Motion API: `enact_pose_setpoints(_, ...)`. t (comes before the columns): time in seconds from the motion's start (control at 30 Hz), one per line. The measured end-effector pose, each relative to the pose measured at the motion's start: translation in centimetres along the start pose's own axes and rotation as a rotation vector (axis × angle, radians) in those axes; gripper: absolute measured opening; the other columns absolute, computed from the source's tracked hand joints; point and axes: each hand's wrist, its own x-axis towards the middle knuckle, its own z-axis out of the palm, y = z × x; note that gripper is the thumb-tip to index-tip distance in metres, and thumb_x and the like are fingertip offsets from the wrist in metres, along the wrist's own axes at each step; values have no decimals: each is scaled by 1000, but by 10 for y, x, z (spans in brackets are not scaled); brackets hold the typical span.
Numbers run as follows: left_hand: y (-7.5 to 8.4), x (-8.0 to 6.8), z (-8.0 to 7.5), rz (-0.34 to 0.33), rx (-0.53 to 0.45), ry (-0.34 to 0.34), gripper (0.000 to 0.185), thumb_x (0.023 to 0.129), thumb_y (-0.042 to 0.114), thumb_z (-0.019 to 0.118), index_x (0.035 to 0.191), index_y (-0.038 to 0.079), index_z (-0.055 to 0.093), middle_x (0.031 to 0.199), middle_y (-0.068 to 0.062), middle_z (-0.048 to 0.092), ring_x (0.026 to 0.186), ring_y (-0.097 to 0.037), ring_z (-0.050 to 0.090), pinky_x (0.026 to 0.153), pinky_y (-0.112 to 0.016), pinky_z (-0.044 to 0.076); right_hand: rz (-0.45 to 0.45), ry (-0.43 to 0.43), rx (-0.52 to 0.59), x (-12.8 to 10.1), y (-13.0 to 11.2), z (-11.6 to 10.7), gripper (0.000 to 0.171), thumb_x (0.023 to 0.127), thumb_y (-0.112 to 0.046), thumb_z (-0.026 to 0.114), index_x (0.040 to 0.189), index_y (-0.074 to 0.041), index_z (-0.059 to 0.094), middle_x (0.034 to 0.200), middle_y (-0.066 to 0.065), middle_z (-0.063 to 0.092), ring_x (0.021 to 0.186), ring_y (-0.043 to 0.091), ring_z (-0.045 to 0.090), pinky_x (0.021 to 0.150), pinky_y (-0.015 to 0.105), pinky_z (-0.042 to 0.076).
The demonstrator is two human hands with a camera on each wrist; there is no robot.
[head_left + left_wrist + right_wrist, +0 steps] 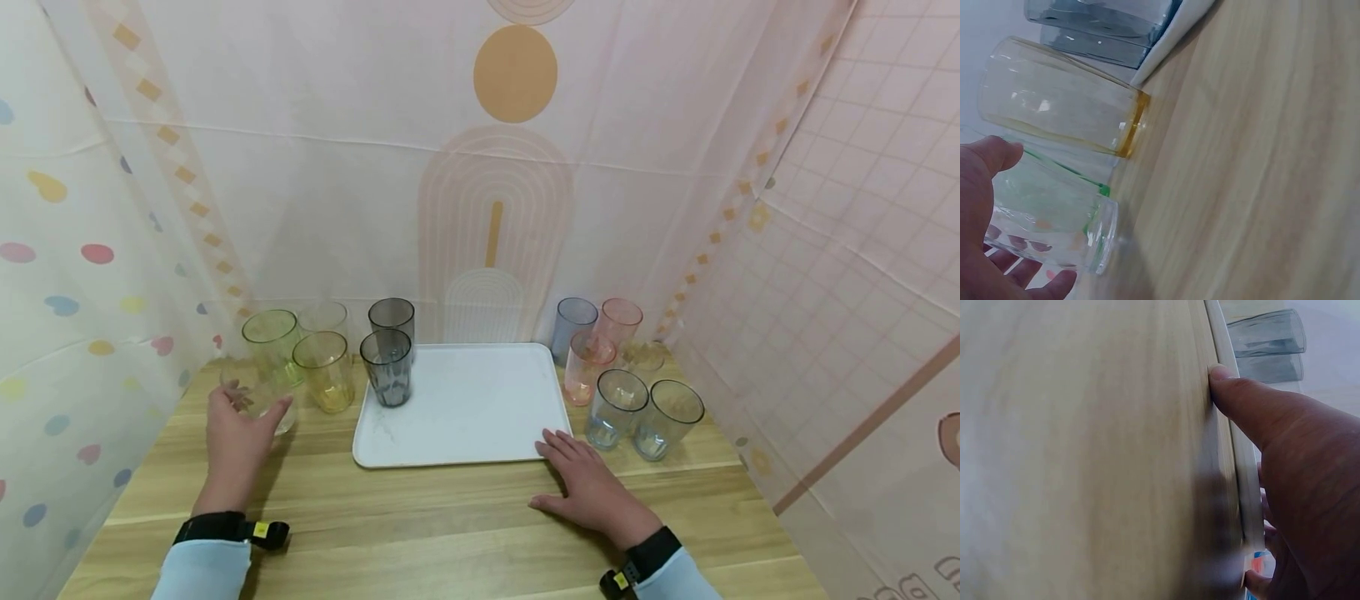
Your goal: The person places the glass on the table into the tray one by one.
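One left hand [238, 437]: thumb and fingers curved round clear tumbler [1054, 234]; firmness uncertain.
Right hand [585, 483]: thumb apart from fingers, touching white tray [480, 408], near right corner.
Clear tumbler: table's [397, 533] left side; likely light, stiff, slick, breakable; best held mid-wall.
Green tumbler [272, 343], yellow tumbler [324, 375]: just beyond.
Grey tumblers [386, 375]: two, tray's left side.
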Motion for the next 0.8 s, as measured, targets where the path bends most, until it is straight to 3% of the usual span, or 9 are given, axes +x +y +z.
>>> enact_pose_setpoints(0.17,1,-10,-4,14,17,-6,103,100,46,82,168,-1,22,159,-27,41,143,-46,42,114,-64,41,3,-3,8,-1,-1,0,92,97,-65,77,166,-10,50,177,12,38,165,40,30,130,69,27)
enact_pose_setpoints(0.37,8,-26,-3,94,61,-31,97,99,38,85,165,-6,29,155,-29,46,133,-44,48,100,-54,46,4,0,-2,0,-1,0,92,97,-65,78,166,-10,51,177,13,38,165,40,31,129,68,28)
enact_pose_setpoints(0.5,18,-39,1,147,71,-47,94,97,28,88,163,-8,33,151,-30,49,128,-43,51,90,-35,49,1,1,-6,0,0,0,92,97,-65,78,166,-10,51,177,13,39,164,40,31,129,68,28)
enact_pose_setpoints(0.57,22,-45,4,158,75,-62,93,95,25,90,162,-8,34,151,-29,50,127,-42,52,82,-21,47,0,0,-5,0,0,0,92,97,-65,78,166,-10,51,177,13,39,164,40,32,129,68,28)
enact_pose_setpoints(0.67,28,-54,10,171,70,-96,92,94,24,91,159,-9,35,149,-29,50,125,-42,54,75,-12,44,2,-2,-4,0,-1,0,91,98,-64,78,166,-10,51,177,13,39,164,40,31,130,68,28)
enact_pose_setpoints(0.8,37,-64,20,170,65,-149,93,93,25,93,157,-9,36,148,-29,49,128,-45,54,81,-20,48,1,1,-3,0,-2,-1,91,98,-63,78,165,-9,51,177,14,39,164,41,31,130,68,27)
